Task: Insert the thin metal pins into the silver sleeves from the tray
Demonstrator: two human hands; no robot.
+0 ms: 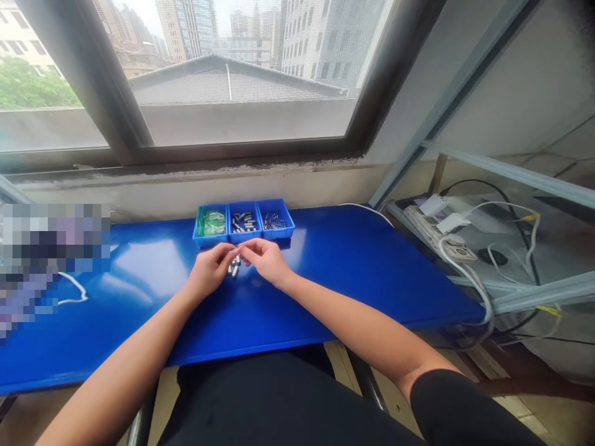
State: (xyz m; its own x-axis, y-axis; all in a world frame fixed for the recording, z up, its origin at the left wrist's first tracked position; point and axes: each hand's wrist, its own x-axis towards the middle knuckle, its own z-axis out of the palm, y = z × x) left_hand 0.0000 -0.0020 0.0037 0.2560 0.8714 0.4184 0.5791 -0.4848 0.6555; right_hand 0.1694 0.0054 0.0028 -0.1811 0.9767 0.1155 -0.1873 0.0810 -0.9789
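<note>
My left hand [214,265] and my right hand [266,259] meet over the blue table, fingertips pinched together around something small and pale that I cannot make out. Just below the fingertips lie several small silver-and-black cylindrical parts [233,270] on the tabletop. Behind my hands stand three joined blue bins. The left bin [211,240] holds a green bag with pale pieces in it. Small silver and dark cylinders [245,221] fill part of the middle bin. Thin dark metal pins or screws [274,222] lie in the right bin.
The blue table [362,266] runs along a wall under a window [242,80]. A power strip [439,232] with white plugs and cables sits on a shelf at the right, beside a metal frame. A blurred-out area and a white cable [74,291] are at the left.
</note>
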